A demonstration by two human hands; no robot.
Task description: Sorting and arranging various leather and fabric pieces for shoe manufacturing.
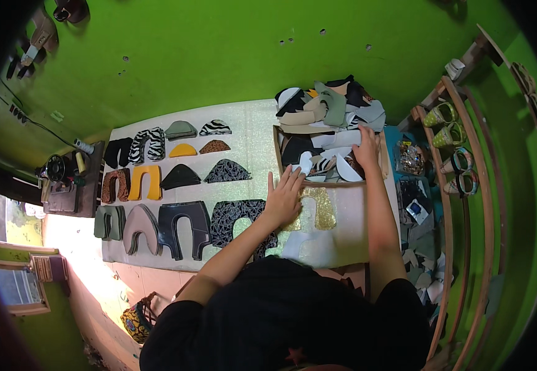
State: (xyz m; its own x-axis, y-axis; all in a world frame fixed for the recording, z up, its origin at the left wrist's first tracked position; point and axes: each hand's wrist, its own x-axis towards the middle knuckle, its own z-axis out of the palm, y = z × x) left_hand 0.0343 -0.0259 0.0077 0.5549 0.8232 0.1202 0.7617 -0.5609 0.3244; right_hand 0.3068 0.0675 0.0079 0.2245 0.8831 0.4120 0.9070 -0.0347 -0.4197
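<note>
Black shirt (281, 315) foremost; hands apart, left hand (284, 196) loosely spread at the box's (336, 184) near rim, right hand (368, 149) half-curled over scraps (341, 139), its grip unclear.

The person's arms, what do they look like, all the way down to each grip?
Black short sleeves cover the upper arms, part of a black top with a small reddish star on it. Below, the forearms and wrists are bare. The left grip and right grip are ungloved human hands.
</note>
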